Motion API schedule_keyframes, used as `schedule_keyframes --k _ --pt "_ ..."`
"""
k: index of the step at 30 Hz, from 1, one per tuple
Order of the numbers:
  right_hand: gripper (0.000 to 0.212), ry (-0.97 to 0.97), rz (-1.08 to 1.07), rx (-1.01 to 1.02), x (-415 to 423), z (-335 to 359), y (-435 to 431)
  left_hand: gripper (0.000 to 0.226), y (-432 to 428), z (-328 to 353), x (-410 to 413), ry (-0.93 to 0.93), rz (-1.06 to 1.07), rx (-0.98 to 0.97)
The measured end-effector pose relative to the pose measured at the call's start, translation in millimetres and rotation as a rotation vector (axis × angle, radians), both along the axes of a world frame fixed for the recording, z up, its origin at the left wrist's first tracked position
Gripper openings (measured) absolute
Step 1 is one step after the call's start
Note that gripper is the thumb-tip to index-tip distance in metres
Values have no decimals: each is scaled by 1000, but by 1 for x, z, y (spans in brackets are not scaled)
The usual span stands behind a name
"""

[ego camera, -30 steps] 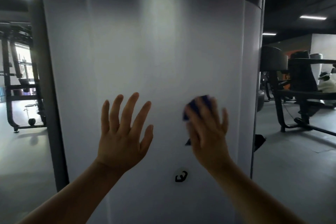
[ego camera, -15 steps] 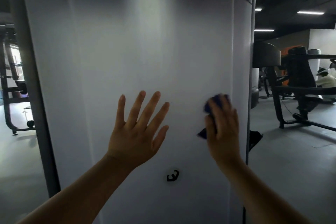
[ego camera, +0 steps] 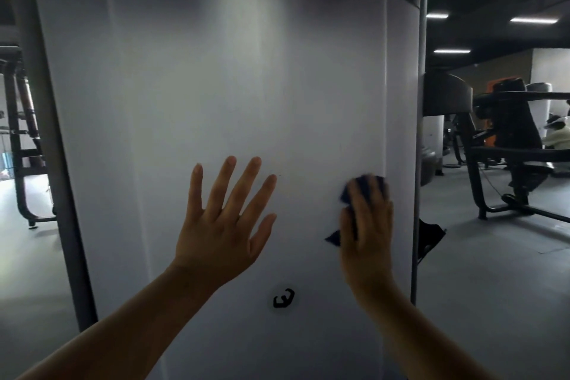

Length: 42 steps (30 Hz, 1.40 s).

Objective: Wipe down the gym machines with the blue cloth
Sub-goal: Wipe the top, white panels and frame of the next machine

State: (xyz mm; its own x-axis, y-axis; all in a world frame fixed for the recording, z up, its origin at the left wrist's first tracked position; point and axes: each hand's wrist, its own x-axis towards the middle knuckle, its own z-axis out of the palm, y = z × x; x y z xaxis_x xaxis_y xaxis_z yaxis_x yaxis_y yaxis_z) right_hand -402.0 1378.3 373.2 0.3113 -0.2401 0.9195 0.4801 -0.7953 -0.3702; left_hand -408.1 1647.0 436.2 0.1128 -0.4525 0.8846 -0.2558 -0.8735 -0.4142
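Note:
A tall white machine shroud (ego camera: 216, 86) fills the view, with black "Fitness" lettering at its top. My right hand (ego camera: 367, 231) presses the dark blue cloth (ego camera: 334, 237) flat against the panel near its right edge; the cloth peeks out above and left of the fingers and is mostly hidden under the palm. My left hand (ego camera: 225, 222) lies flat on the panel with fingers spread, left of the cloth and holding nothing.
A small black arm logo (ego camera: 283, 299) marks the panel below my hands. Grey uprights (ego camera: 416, 163) frame the shroud. Black gym machines (ego camera: 512, 145) stand on the grey floor at right, a dark rack (ego camera: 21, 145) at left.
My right hand has slid the cloth rightward across the panel toward its right edge. My left hand has shifted right and slightly up, staying flat.

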Motion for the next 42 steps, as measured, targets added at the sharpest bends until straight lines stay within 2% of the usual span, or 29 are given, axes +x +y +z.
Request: schedule_keyframes --k 2,3,4,7,8,9,12,13,14,17,18,21,23,24,27,29,31,33,34,37,38,39,42 --pt "50 -40 5 -319 -6 -7 1 70 -5 -5 -2 25 -4 -27" --pt "49 -40 -20 -330 -6 -7 -6 66 -8 -7 -3 27 -17 -31" --pt "49 -19 -34 -219 -1 -7 -15 63 -11 -10 -3 20 -32 -24" --pt "49 100 -28 427 12 1 -42 59 -24 -15 -8 -5 -76 18" --pt "50 122 -37 500 12 3 -43 57 -31 -17 -10 -9 -96 26" --pt "49 125 -32 466 10 3 -39 57 -39 -21 -12 -6 -116 36" --pt "50 70 19 112 -3 -7 -30 58 -60 -33 -11 2 -147 104" --pt "51 66 4 66 1 -12 -38 59 -64 -35 -8 11 -147 121" --pt "51 81 -21 109 8 -16 -50 61 -68 -37 -4 21 -141 129" --pt "49 218 -128 460 31 -22 -78 65 -73 -43 6 -3 -74 139" --pt "49 239 -158 457 31 -23 -74 66 -74 -45 8 -13 -55 142" --pt "52 116 -77 159 9 -27 -45 69 -74 -47 10 -1 1 171" --pt "54 66 -106 12 7 -37 -46 71 -74 -48 9 10 20 172" --pt "55 91 -156 63 11 -39 -54 71 -74 -48 8 11 23 172" --pt "60 225 -224 423 29 -46 -77 70 -74 -47 9 -3 17 171" --pt "56 167 -106 410 22 -44 -61 70 -75 -48 9 0 13 169" --pt "54 96 124 316 7 -48 -33 69 -74 -49 9 0 10 165" --pt "54 78 163 176 -3 -55 -23 69 -74 -48 9 -8 8 170" --pt "53 84 150 176 -1 -59 -29 69 -74 -48 9 -10 2 169" --pt "52 156 124 570 10 -63 -46 70 -74 -48 7 -8 2 165" --pt "53 168 134 637 8 -61 -42 70 -74 -48 6 -4 2 165" --pt "54 165 154 606 5 -62 -33 70 -74 -48 6 -1 0 166" --pt "53 130 178 235 -8 -74 -13 70 -72 -49 7 0 0 169"
